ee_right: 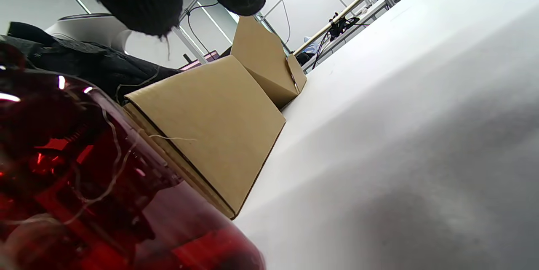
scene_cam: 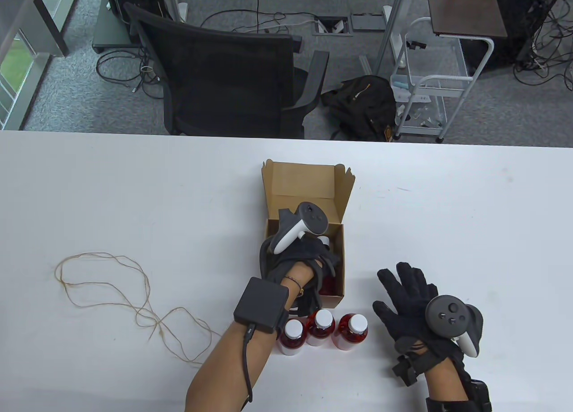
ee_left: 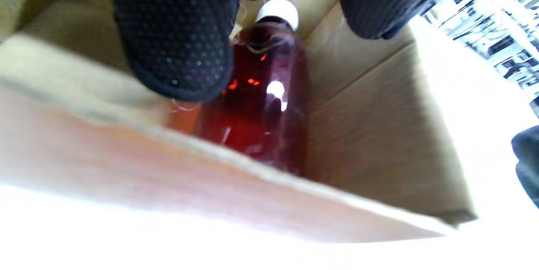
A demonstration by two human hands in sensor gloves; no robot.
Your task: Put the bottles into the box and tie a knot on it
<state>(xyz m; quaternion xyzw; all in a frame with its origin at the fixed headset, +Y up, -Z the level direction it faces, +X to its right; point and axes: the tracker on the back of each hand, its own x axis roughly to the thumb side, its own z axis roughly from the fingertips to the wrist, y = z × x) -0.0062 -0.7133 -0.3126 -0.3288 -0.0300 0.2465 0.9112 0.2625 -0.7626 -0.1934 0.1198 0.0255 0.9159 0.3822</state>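
Biggest risk I see here is the bottle (ee_left: pixel 257 93) that's already in the box (scene_cam: pixel 309 181) — from the left wrist view it's lying or leaning at a slant in the corner, not standing, so if it ends up across the floor the other three may not fit beside it. The box is light cardboard too, and the left hand (scene_cam: pixel 304 259) is reaching down over its near wall, so pulling out carelessly could drag or tip the whole thing. That forearm also hangs right above the three bottles on the table (scene_cam: pixel 320 331), which stand just in front of the box — easy to knock one over, and they'd roll.

Left hand is wrist-deep in the box, fingers (ee_left: pixel 177 38) pointing down around the bottle. I honestly can't tell if it's gripping it or has let go, since the fingertip only overlaps the bottle in that shot.

Right hand (scene_cam: pixel 414 304) lies on the table to the right of the bottles, fingers spread and straight, holding nothing.

The string (scene_cam: pixel 130 304) lies loose, well off to the left, untouched.
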